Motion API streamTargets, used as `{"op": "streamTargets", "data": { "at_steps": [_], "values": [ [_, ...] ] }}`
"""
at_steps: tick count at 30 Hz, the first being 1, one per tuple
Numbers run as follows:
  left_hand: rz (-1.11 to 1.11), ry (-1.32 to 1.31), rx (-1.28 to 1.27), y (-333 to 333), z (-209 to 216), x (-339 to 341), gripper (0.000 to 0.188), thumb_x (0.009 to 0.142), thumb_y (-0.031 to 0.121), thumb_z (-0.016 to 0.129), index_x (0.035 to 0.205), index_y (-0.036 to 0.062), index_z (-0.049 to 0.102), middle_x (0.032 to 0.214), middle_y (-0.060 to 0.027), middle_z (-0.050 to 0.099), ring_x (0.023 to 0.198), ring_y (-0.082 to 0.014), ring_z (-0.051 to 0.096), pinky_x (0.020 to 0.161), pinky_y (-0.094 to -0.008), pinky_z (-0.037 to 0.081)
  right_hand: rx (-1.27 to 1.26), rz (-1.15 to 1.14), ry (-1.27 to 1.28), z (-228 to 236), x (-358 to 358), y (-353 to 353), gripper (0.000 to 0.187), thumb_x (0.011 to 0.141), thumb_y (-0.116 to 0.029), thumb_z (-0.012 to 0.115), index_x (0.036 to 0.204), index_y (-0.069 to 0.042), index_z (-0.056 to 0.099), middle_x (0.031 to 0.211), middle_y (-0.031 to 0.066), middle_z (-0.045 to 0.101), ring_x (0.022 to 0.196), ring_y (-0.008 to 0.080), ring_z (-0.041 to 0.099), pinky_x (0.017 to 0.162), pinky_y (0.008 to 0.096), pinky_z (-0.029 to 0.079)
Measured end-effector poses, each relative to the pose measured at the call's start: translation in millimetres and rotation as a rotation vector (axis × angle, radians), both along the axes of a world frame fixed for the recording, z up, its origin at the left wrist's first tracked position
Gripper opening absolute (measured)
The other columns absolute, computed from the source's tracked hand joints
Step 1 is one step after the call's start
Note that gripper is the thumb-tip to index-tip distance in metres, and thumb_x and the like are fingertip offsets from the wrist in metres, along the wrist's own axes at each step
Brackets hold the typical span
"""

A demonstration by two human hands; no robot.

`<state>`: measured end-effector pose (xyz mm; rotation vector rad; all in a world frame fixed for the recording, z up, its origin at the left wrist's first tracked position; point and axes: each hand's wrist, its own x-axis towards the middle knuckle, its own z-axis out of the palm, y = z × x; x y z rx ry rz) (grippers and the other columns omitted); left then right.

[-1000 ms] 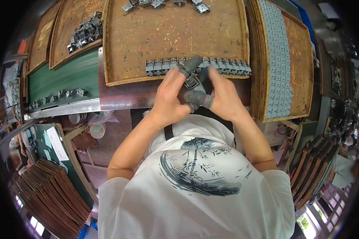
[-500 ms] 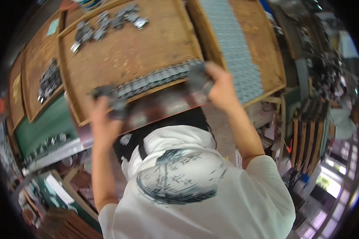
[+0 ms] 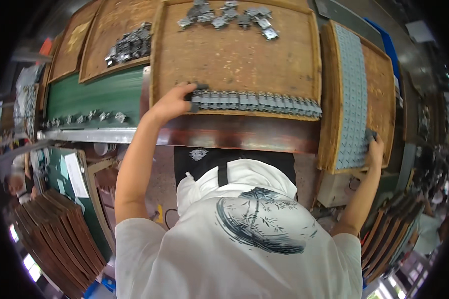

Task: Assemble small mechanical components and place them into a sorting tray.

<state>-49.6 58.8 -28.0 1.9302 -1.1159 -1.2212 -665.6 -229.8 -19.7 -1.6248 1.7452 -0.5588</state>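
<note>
My left hand (image 3: 173,103), with dark coverings on its fingertips, is at the left end of a row of grey metal parts (image 3: 249,101). Its thumb and fingers close round that end from both sides. The row lies along the near edge of a shallow wooden tray (image 3: 224,60). My right hand (image 3: 376,150) is over a second wooden tray (image 3: 327,99), beside the right edge of a long block of grey metal parts (image 3: 350,99). Its fingers, also dark-tipped, are curled together; what lies between them is hidden.
Loose metal pieces (image 3: 224,15) lie at the far side of the middle tray. Another heap (image 3: 132,45) fills part of a tray at the far left. Small metal pieces (image 3: 87,117) line the green surface (image 3: 95,94). Stacked wooden boards (image 3: 60,229) stand lower left.
My right hand has left the right end of the row and moved right to the second tray. The left hand stays at the row's left end. The view has turned and shifted.
</note>
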Motion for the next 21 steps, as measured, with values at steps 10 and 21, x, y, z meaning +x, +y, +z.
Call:
{"op": "streamTargets", "data": {
  "at_steps": [10,21],
  "values": [
    [0.618,-1.112,0.138,86,18,58,0.032,0.081,0.027,0.063,0.110,0.0119,0.059,0.092,-0.0173,0.067,0.085,-0.0410,0.065,0.070,-0.0512,0.051,-0.188,-0.230,-0.565,25,6,14,0.022,0.098,-0.014,0.057,0.118,-0.002,0.058,0.100,0.0065,0.064,0.076,0.0136,0.059,0.056,0.0258,0.042],
    [0.896,0.113,-0.252,114,-5,70,0.030,0.090,0.000,0.064,0.120,-0.0026,0.063,0.103,-0.0058,0.071,0.094,-0.0133,0.066,0.079,-0.0280,0.053,0.082,0.293,-0.757,37,247,104,0.031,0.095,-0.011,0.061,0.123,0.002,0.061,0.105,0.0097,0.067,0.082,0.0150,0.066,0.061,0.0252,0.054]
  ]
}}
